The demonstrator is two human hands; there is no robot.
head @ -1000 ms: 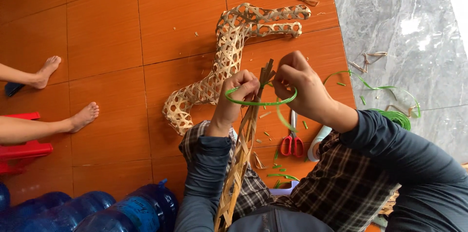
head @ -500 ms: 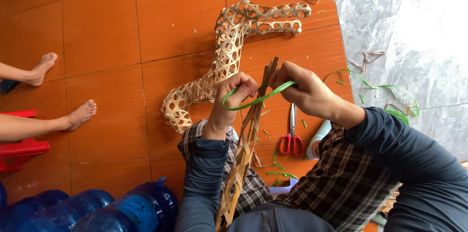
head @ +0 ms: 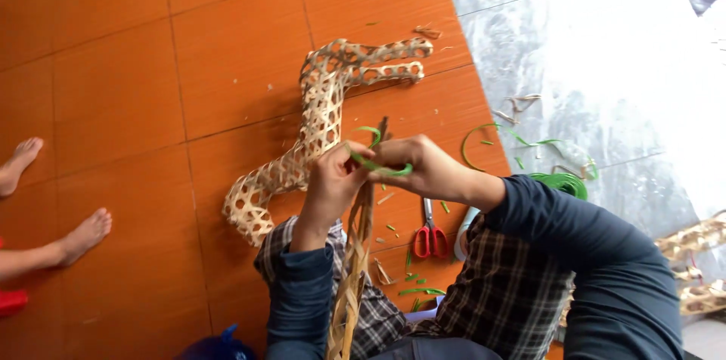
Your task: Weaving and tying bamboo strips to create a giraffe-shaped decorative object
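Both hands, left hand (head: 333,178) and right hand (head: 423,167), pinched a green strip (head: 382,167) around the unfinished bamboo weave (head: 354,269); a completed lattice piece (head: 318,125) lay at eleven o'clock.

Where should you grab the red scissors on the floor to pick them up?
By the red loop handles. The scissors lie flat on the orange floor, blades closed and pointing up the picture toward the hands, handles nearest the checked trousers. Coming from above at the handle end probably keeps fingers off the blades.
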